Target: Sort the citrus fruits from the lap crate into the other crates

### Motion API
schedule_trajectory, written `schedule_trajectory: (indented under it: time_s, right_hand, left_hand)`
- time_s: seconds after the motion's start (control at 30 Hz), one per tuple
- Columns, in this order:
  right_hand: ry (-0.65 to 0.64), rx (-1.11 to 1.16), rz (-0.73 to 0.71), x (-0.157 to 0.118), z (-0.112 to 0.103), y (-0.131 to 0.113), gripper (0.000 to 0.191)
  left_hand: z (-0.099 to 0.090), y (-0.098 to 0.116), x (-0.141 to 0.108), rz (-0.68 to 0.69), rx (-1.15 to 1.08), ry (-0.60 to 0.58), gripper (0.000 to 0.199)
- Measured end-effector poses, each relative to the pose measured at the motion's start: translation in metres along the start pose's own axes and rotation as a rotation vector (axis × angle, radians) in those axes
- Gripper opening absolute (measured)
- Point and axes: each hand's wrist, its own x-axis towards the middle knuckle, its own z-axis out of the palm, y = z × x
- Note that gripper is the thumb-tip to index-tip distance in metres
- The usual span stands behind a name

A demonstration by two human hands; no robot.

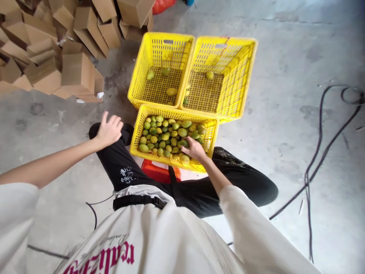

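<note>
A yellow plastic crate [136,133] full of green and yellow lemons [162,137] stands between my knees. My right hand [194,149] reaches into its right side, with thumb and fingers closed around a green lemon [184,144] on top of the pile. Out to the left, my left hand [110,130] hovers by my knee, fingers apart and holding nothing. Beyond the full crate are two more yellow crates side by side. A few lemons lie in the left one [132,82], and a few others are in the right one [247,76].
Open cardboard boxes [76,72] are heaped at the upper left. A black cable [319,167] loops across the concrete floor [285,95] on the right. Something red [162,5] lies at the top edge, and a red object [156,172] sits under the near crate.
</note>
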Motion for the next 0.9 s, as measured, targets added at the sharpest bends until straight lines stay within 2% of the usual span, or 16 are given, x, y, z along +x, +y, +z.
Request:
schedule_trajectory:
  time_s: [0.07, 0.17, 0.23, 0.27, 0.33, 0.43, 0.6, 0.73, 0.9]
  right_hand:
    - [0.148, -0.059, -0.061, -0.036, -0.039, 0.008, 0.047]
    - [0.390, -0.241, -0.054, -0.102, -0.084, 0.025, 0.048]
    - [0.550, -0.364, -0.018, -0.139, -0.097, 0.037, 0.049]
    - [0.618, -0.413, -0.031, -0.153, -0.098, 0.042, 0.050]
    - [0.667, -0.458, -0.122, -0.168, -0.095, 0.049, 0.048]
    - [0.591, -0.461, -0.190, -0.170, -0.088, 0.053, 0.045]
    - [0.518, -0.471, -0.141, -0.165, -0.089, 0.053, 0.044]
    - [0.473, -0.469, -0.120, -0.159, -0.093, 0.051, 0.046]
    - [0.397, -0.418, -0.059, -0.136, -0.098, 0.045, 0.052]
  left_hand:
    - [0.014, 0.027, 0.010, 0.242, 0.021, -0.127, 0.032]
    - [0.055, 0.073, 0.031, 0.379, 0.003, -0.411, 0.035]
    - [0.088, 0.096, 0.045, 0.399, -0.008, -0.564, 0.039]
    - [0.104, 0.105, 0.051, 0.358, -0.006, -0.634, 0.041]
    - [0.131, 0.114, 0.057, 0.280, -0.014, -0.726, 0.047]
    - [0.161, 0.118, 0.059, 0.218, -0.009, -0.776, 0.054]
    - [0.192, 0.115, 0.058, 0.107, -0.003, -0.825, 0.068]
    - [0.200, 0.111, 0.064, 0.116, -0.033, -0.833, 0.077]
    - [0.200, 0.108, 0.066, 0.056, -0.021, -0.828, 0.071]
